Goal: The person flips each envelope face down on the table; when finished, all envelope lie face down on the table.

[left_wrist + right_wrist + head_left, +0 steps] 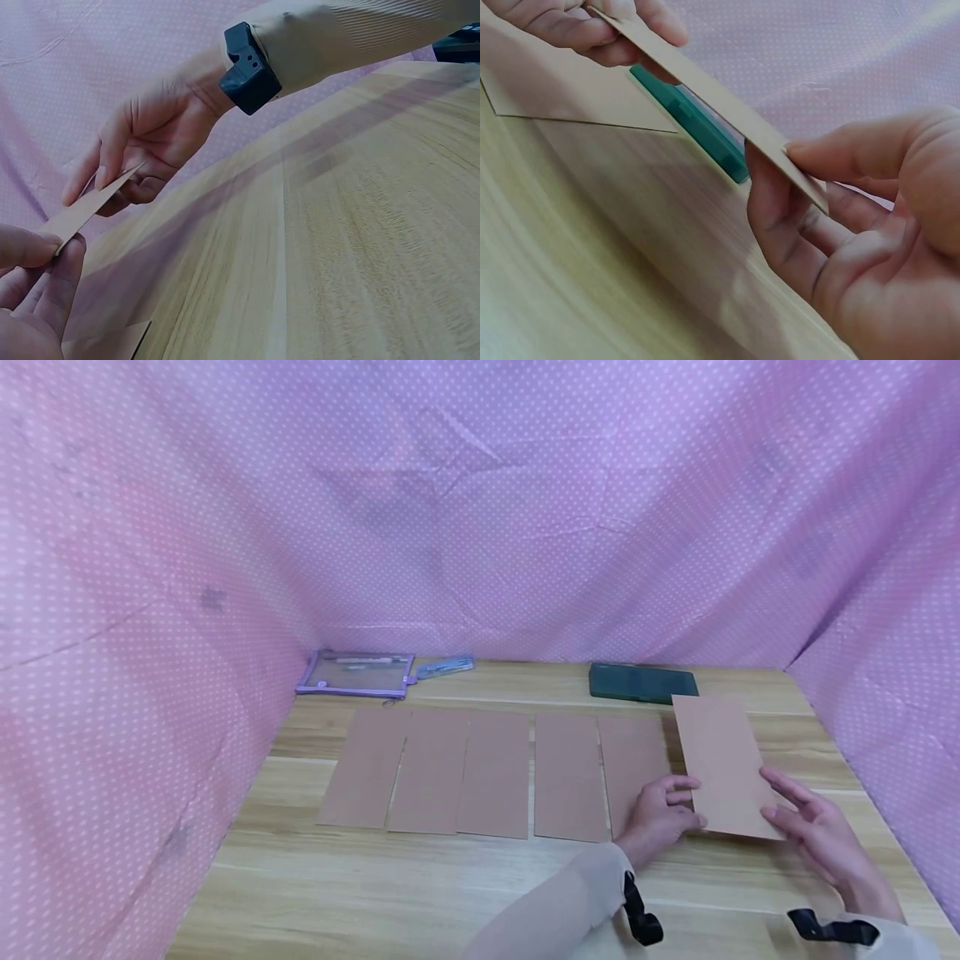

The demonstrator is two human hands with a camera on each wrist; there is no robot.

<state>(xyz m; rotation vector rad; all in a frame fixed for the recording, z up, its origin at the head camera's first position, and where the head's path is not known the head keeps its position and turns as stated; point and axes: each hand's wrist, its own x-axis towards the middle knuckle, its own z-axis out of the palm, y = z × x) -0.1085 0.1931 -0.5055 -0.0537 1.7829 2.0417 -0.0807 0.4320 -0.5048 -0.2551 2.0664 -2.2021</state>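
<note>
A brown cardboard sheet [723, 764] is held a little above the table at the right end of a row. My left hand [660, 814] pinches its left edge near the lower corner, thumb and fingers on opposite faces. On the opposite edge my right hand [821, 831] pinches it the same way; in the right wrist view the thumb of the right hand [885, 225] lies on top, with fingers beneath. Several matching sheets lie flat side by side, among them one cardboard sheet [570, 777] mid-row and another cardboard sheet [630, 752] partly behind my left hand.
At the back left lies a purple-edged mesh pouch [356, 675] with pens inside, beside a small blue clear packet [446, 667]. A dark green flat case [641, 682] sits at the back, behind the held sheet. Pink dotted cloth [480, 527] surrounds the wooden table [360, 893].
</note>
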